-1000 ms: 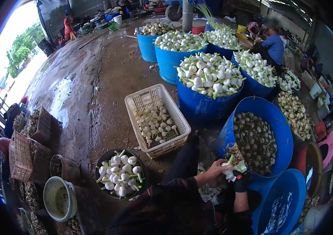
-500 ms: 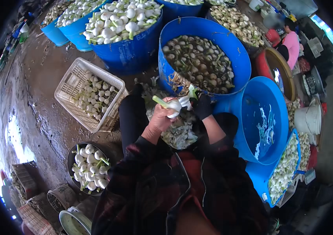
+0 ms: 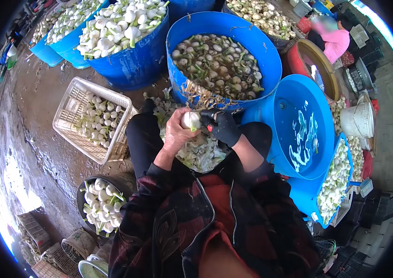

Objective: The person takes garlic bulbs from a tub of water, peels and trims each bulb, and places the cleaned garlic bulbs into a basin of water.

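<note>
Bare and wrapped round a white bulb [image 3: 190, 121], my left hand [image 3: 178, 133] is above my lap. My right hand [image 3: 223, 126], in a black glove with a bit of red at the fingers, is closed against the bulb's right side; whatever it grips is too small to make out. Pale peelings [image 3: 201, 152] lie between my knees below both hands. Just beyond them stands a blue tub [image 3: 270, 60] of bulbs in murky water, with dry roots hanging over its near rim.
A cream crate [image 3: 62, 121] of small bulbs stands left, with a dark bucket [image 3: 81, 204] of white bulbs nearer. At right are a light blue tub [image 3: 282, 153] of water and a blue tray [image 3: 305, 199] of bulbs. A person in pink [image 3: 336, 44] sits back right.
The view has swung right and down. The leafy piece at my right hand is out of sight, and my hands have come together round one bulb, whose long green stem no longer shows.
</note>
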Action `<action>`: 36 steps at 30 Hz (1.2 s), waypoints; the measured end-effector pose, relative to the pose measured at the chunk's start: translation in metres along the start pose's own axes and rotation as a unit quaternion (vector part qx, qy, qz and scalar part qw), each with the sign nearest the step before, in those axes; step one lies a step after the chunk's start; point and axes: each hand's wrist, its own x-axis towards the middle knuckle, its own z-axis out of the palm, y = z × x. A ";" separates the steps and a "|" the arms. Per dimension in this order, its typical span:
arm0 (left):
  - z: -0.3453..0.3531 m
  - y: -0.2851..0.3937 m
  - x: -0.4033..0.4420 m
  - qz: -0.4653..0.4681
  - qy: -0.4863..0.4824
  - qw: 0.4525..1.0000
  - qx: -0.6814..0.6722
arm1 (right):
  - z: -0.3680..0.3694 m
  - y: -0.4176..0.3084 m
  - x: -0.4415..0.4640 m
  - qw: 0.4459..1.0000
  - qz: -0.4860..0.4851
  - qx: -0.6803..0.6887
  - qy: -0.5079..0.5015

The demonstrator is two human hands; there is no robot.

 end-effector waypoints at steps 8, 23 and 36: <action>0.000 0.004 -0.007 -0.076 -0.133 0.966 -0.209 | -0.011 0.009 0.004 0.993 0.068 -0.099 -0.015; -0.017 -0.037 0.007 -0.137 0.016 0.745 -0.652 | -0.015 0.006 -0.019 0.987 0.074 0.133 -0.051; 0.007 -0.007 0.011 0.016 -0.062 0.916 -0.396 | 0.025 -0.025 -0.007 0.999 -0.007 -0.031 -0.007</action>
